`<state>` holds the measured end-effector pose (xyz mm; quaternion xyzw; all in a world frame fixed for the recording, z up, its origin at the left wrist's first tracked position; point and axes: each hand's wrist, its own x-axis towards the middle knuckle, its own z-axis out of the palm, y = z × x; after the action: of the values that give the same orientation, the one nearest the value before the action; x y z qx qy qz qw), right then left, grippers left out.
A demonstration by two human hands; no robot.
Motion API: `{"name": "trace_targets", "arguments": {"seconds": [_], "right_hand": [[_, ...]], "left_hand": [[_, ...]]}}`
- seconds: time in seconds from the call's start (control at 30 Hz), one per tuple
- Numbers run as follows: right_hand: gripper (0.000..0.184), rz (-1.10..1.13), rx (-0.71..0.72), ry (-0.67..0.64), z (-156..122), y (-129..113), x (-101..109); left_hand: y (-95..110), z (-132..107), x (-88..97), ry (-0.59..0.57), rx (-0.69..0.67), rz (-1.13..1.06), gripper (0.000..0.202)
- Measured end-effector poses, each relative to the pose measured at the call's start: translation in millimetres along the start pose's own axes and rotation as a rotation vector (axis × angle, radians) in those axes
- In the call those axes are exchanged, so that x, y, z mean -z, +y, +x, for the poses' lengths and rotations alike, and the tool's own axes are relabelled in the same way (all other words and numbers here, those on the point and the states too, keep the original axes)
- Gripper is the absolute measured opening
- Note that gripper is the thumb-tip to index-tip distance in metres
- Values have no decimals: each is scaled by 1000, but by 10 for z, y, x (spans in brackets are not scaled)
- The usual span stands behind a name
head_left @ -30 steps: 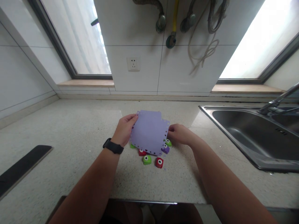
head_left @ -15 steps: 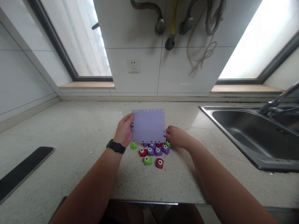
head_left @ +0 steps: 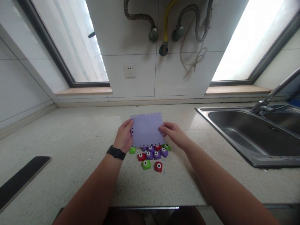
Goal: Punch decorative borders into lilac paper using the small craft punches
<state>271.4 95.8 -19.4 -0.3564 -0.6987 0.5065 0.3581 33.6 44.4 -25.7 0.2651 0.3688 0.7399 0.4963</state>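
Note:
A sheet of purple paper [head_left: 147,130] with small shapes punched along its edges is held up above the counter. My left hand [head_left: 124,135] pinches its left edge, thumb on the front. At the right edge, my right hand [head_left: 173,133] grips the sheet with its thumb over the front. Below and partly behind the paper lie several small craft punches: a red punch [head_left: 141,157], a green punch [head_left: 146,164], another red punch [head_left: 158,166] and a purple punch [head_left: 157,155]. The paper's lower edge hides parts of the farther ones.
A steel sink [head_left: 243,134] with a faucet [head_left: 262,104] is set into the counter [head_left: 93,181] at right. A flat black object [head_left: 23,178] lies at far left. Hoses and a yellow pipe [head_left: 166,25] run down the tiled wall, near a power socket [head_left: 129,71].
My right hand has moved up along the paper's right edge, and its thumb now lies over the front. The paper tilts slightly more. The camera view has shifted a little.

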Motion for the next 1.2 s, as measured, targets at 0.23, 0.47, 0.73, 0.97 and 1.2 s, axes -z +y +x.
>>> {"name": "trace_targets", "arguments": {"seconds": [0.23, 0.47, 0.73, 0.97, 1.2], "right_hand": [[30, 47, 7, 87, 36, 71, 29], [26, 61, -14, 180, 46, 21, 171], [28, -103, -48, 361, 105, 136, 513], [49, -391, -225, 618, 71, 313, 1121], [45, -827, -443, 676, -100, 359, 1493]], "left_hand": [[-18, -73, 7, -209, 119, 215, 39], [12, -46, 67, -229, 94, 552, 38], [22, -10, 143, -236, 85, 673, 48], [12, 22, 169, -225, 54, 764, 52], [0, -44, 118, -294, 6, 929, 46]]}}
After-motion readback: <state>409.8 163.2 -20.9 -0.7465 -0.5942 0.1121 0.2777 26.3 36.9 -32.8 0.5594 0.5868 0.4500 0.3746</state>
